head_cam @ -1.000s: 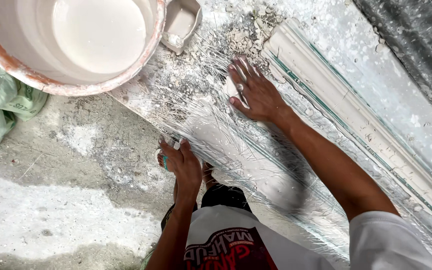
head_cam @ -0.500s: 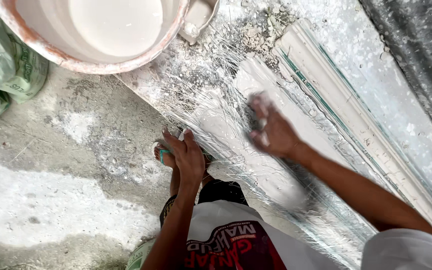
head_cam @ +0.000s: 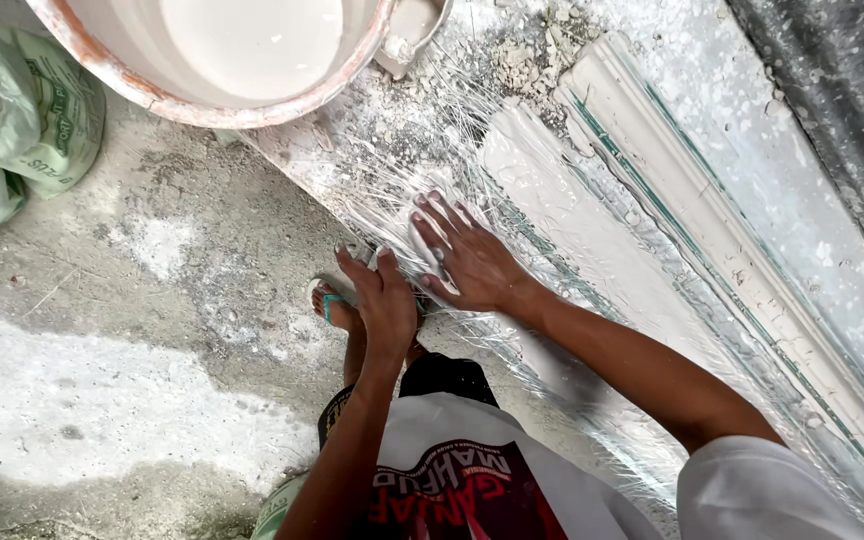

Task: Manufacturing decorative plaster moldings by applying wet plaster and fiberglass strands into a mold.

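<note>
Both hands lie spread flat, right hand (head_cam: 467, 258) on the wet plaster strip (head_cam: 572, 215) running toward four o'clock, left hand (head_cam: 384, 300) beside it at eight o'clock.

Soft, even daylight lit a sharp frame; white glare blew out toward ten o'clock, shadows stayed faint.

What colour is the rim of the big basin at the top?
The basin's rim is reddish-orange, smeared with white; head view shows it.

One package: a crumpled pale green sack (head_cam: 22, 130) with darker green print, lying at upper left on the floor.
</note>
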